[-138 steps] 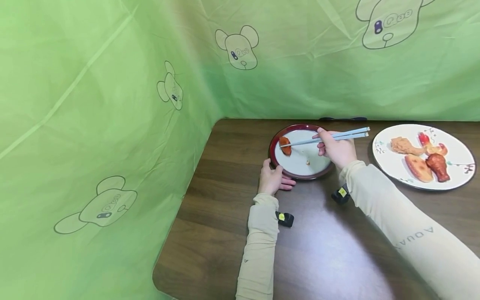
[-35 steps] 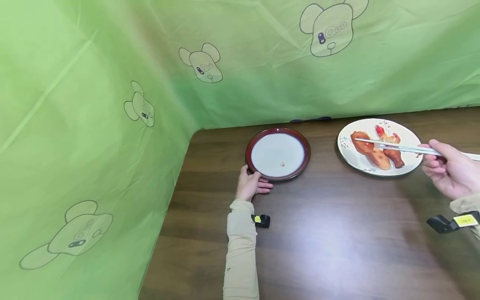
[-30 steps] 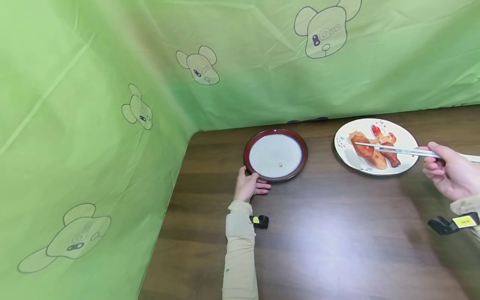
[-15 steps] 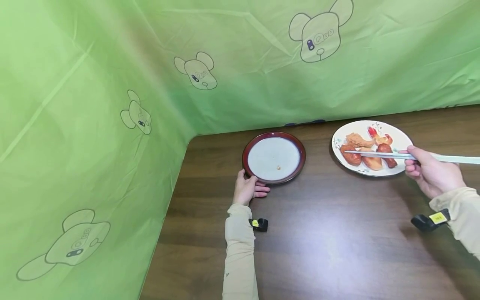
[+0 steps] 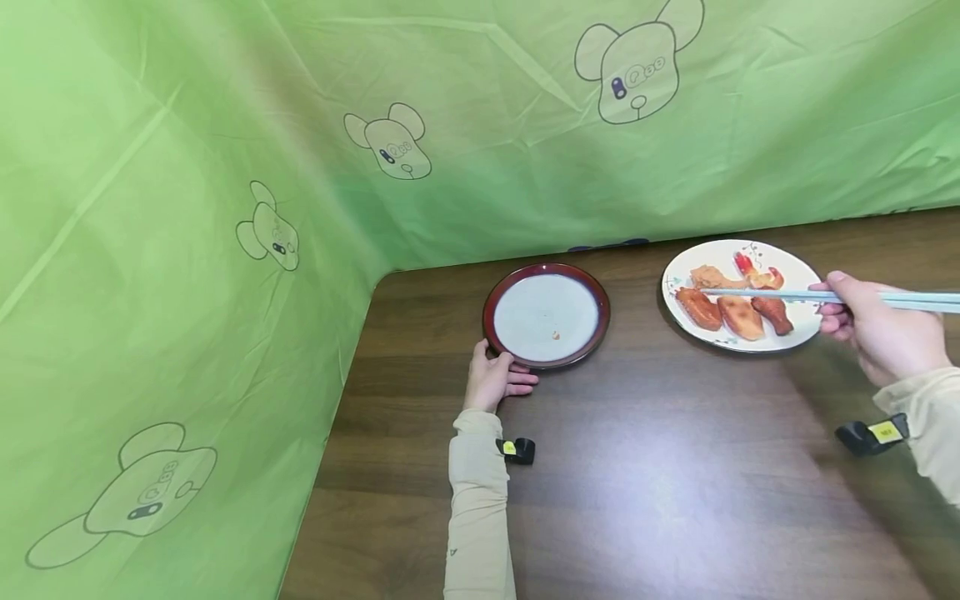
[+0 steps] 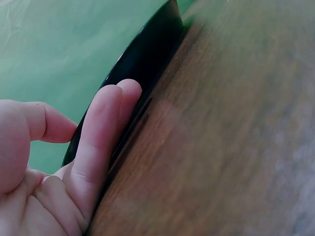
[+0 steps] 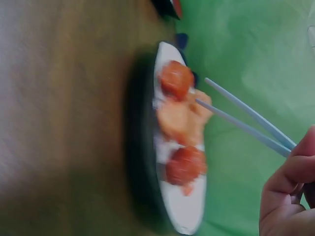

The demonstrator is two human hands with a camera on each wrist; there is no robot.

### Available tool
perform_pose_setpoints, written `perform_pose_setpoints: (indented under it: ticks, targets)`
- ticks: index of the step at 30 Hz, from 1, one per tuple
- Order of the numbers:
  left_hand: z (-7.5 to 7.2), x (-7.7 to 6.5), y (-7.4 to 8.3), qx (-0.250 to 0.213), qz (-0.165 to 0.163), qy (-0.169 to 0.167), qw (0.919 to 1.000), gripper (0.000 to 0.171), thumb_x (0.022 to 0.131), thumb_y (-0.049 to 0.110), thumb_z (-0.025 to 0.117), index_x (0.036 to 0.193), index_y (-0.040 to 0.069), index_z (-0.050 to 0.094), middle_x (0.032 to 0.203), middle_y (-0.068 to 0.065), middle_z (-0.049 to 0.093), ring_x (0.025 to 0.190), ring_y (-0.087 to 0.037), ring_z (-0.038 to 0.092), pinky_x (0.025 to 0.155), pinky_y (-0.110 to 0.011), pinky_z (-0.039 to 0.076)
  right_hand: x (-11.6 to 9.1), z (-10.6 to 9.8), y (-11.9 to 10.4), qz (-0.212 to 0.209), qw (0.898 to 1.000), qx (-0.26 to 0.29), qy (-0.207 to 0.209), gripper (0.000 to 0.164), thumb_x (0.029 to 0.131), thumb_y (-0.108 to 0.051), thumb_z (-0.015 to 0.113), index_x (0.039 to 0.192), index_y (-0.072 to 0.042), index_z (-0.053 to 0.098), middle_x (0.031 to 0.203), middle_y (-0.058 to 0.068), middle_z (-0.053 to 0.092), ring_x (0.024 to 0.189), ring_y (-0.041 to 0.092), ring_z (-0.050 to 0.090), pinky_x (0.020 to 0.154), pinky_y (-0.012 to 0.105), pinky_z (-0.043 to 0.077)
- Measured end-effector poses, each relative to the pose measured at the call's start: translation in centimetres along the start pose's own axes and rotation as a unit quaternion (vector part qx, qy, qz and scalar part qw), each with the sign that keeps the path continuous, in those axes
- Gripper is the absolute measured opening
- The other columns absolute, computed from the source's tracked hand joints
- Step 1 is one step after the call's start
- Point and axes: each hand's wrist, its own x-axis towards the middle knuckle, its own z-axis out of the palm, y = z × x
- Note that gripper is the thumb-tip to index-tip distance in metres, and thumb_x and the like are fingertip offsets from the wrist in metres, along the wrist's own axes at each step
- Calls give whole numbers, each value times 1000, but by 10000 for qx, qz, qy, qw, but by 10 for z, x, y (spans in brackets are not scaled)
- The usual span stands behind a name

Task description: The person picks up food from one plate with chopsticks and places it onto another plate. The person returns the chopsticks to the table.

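Note:
In the head view, my left hand (image 5: 487,379) holds the near left rim of a dark-red-rimmed plate (image 5: 602,321), thumb at the rim and fingers along its outside. A small crumb-like bit (image 5: 556,336) lies on that plate. My right hand (image 5: 888,325) grips pale blue chopsticks (image 5: 795,295) reaching over a white patterned plate (image 5: 804,332). Below their tips a reddish-brown chicken wing (image 5: 699,309) lies at the plate's left. In the right wrist view the chopsticks (image 7: 256,118) stand apart at the tips, with nothing between them.
Beside the chicken wing lie a fried drumstick (image 5: 708,277), a golden-brown oblong piece (image 5: 741,318), a browned drumstick (image 5: 772,314) and a red-tailed shrimp (image 5: 761,273). A green printed curtain (image 5: 510,200) stands behind and left of the wooden table (image 5: 600,467).
The chicken wing has gone from the red-rimmed plate to the white plate, carried by the chopsticks. They have now let go and lifted slightly. My left hand keeps its hold.

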Motion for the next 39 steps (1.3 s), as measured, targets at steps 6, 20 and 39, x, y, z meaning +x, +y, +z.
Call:
perform_pose_setpoints:
  ticks: [6,20,39]
  targets:
    - [0,0,0,42,-55,5,10000,64,93,4,42,150,7,12,81,-17,68,59,-21,71,58,-36,63,-7,15,-23,-410,9465,-3154,552,31,101,-34,45,79,-42,65,59,-18,60,50,-2,56,44,15,43]
    - [-2,-2,-2,107,-100,49,9999,65,93,5,43,150,7,12,83,-18,69,60,-21,71,58,-36,63,0,34,-12,-760,8538,-5018,1163,33,96,-48,45,65,-53,54,49,-26,57,51,-11,52,52,17,35]
    - [0,-8,7,3,-131,-65,9999,65,93,4,42,150,5,10,87,-23,69,59,-20,70,57,-35,62,9,42,-8,-614,8540,-5005,1281,35,96,-53,40,63,-59,50,50,-34,54,55,-20,47,59,19,32]
